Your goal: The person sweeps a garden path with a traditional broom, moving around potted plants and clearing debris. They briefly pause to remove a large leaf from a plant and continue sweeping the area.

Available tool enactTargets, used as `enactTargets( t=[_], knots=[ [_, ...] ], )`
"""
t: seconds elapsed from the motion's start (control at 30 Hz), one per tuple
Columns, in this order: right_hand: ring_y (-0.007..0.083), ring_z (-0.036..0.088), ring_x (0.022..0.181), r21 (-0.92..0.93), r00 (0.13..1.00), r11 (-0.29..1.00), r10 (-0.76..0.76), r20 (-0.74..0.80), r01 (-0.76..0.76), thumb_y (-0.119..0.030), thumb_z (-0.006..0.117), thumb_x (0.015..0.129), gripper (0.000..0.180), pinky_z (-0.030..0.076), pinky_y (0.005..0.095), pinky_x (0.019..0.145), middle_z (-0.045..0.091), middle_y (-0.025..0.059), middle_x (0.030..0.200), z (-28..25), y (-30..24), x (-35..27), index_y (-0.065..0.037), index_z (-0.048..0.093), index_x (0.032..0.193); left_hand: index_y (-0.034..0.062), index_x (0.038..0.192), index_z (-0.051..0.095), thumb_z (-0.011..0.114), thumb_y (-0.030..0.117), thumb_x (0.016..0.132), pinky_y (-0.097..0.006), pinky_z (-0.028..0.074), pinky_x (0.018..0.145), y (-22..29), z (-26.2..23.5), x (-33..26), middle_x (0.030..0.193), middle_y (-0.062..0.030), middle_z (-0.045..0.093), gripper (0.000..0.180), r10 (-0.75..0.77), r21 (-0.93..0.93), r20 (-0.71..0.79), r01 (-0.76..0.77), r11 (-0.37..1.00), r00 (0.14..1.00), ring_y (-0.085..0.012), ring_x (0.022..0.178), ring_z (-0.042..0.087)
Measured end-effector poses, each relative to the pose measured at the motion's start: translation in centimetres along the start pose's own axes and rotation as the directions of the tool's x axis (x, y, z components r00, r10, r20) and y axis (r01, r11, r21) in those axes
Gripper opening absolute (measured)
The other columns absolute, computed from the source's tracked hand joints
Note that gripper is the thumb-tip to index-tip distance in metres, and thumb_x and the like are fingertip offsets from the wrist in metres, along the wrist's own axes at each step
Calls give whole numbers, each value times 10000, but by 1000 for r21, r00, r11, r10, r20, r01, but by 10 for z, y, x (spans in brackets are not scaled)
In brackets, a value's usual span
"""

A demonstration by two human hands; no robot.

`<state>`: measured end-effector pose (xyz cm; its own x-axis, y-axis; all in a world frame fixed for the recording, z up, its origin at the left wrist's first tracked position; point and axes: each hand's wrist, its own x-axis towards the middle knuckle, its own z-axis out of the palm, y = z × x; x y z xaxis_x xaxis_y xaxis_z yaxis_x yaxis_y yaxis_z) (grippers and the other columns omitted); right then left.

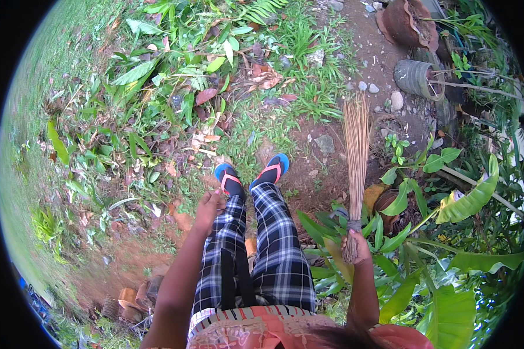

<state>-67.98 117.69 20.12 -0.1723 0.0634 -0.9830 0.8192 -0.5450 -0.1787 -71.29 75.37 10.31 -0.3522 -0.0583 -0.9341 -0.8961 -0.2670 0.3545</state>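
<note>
Head view, looking straight down over plaid trousers (273,244) and blue-and-pink sandals (272,168) near the middle of the frame.

Right of centre: a stick broom (355,151) of thin brown ribs, held upright in the picture. Long axis nearly vertical in the frame, leaning only slightly. Bound handle end low, at the right hand (355,247); loose brush end pointing toward the top of the frame, fanned a little and ending over bare brown soil (326,168) near small grey stones (374,88). A dark binding wrapped round the ribs just above the fist.

Right hand lower right of centre, fingers clenched round the bound end of the broom, forearm rising from the bottom edge.

Left hand (208,208) left of centre, beside the left trouser leg, holding nothing. Fingers loosely curled, hanging released over the ground; forearm coming up from the lower left.

Upper left and upper centre: grass, green blades and scattered dry leaves (206,96). Upper right: two tipped pots, one reddish-brown (410,23), one grey (413,77). Lower right: broad green leaves (471,198) crowding close around the right hand and the lower part of the broom. Lower left: a few brown bricks or broken blocks (135,299) on reddish earth.
</note>
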Motion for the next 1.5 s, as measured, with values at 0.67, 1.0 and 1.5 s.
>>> enactTargets(
  t=[0.67,1.0,1.5],
  knots=[
    [146,550,668,-605,951,761,-310,-22,234,6,613,714,840,492,295,559,538,93,944,38,-66,41,-210,149,1381,95,1003,517,482,330,872,-273,397,670,6,20,1,774,-14,536,271,-13,64,19,12,998,1000,-111,715,513],
    [157,552,643,-453,956,843,-236,175,291,40,594,714,846,497,304,554,535,86,883,-9,-40,-2,-220,137,1377,99,1019,514,463,321,885,-275,398,678,3,22,3,802,-20,539,264,-50,34,29,49,998,998,-118,731,517],
    [171,554,614,-519,776,842,228,588,145,-61,597,758,778,470,291,503,539,106,872,45,-4,10,-248,170,1381,120,1034,521,474,350,877,-281,400,693,2,26,5,800,0,536,282,-31,6,48,30,1000,998,-104,741,509]
  ],
)
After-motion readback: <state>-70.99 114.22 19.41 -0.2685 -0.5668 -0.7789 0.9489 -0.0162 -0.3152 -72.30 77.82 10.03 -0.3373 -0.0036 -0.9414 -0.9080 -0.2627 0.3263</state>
